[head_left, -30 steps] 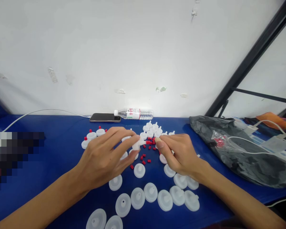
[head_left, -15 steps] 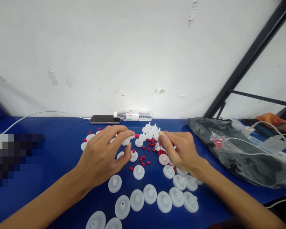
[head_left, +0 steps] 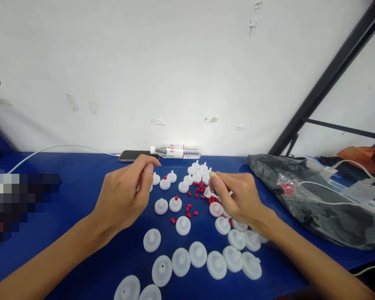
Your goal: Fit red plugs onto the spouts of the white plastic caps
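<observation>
Hovering my left hand with fingers loosely curled, holding nothing visible, over white caps, right hand fingers pinched together above red plugs on the counter.

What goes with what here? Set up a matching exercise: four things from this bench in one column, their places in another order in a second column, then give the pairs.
Things
1. water bottle
2. phone
3. loose red caps
4. black plastic bag

Places
A. scattered on the blue table between the left hand and the right hand
B. at the right end of the table, with white cables across it
C. lying on its side against the wall, white cap pointing left
D. flat by the wall, with a white cable running off to the left

Pairs: 1-C, 2-D, 3-A, 4-B
</observation>
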The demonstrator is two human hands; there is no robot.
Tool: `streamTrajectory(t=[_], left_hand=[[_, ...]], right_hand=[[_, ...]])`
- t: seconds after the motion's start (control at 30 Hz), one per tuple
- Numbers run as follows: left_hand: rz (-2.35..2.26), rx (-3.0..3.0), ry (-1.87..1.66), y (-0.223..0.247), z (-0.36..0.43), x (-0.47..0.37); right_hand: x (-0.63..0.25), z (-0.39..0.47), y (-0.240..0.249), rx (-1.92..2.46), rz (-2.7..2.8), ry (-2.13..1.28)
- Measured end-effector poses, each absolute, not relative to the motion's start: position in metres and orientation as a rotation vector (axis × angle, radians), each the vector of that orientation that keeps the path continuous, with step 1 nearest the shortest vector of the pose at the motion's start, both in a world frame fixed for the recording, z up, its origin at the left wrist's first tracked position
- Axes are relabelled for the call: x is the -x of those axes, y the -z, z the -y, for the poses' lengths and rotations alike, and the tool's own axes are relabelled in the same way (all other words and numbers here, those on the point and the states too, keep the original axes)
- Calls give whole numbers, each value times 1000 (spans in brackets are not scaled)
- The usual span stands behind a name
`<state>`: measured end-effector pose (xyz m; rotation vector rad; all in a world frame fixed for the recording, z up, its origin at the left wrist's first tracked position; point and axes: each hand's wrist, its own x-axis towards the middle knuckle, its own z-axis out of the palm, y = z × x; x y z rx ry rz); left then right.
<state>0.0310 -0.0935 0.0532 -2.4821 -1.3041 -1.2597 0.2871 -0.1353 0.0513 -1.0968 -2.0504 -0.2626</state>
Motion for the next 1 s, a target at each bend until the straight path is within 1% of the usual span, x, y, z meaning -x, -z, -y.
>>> streamTrajectory(t=[0.27, 0.47, 0.63, 1.0], left_hand=[[1296, 2315, 1208, -65, 82, -18], [1367, 2229, 1161, -71, 76, -10], [1481, 2174, 1054, -74, 69, -5], [1563, 2378, 842, -60, 66, -15]], right_hand=[[-288, 134, -50, 1116, 2061, 231], [-286, 132, -46, 1171, 2075, 287], [-286, 131, -44, 1199, 2106, 305], [-285, 130, -44, 1247, 2163, 242]])
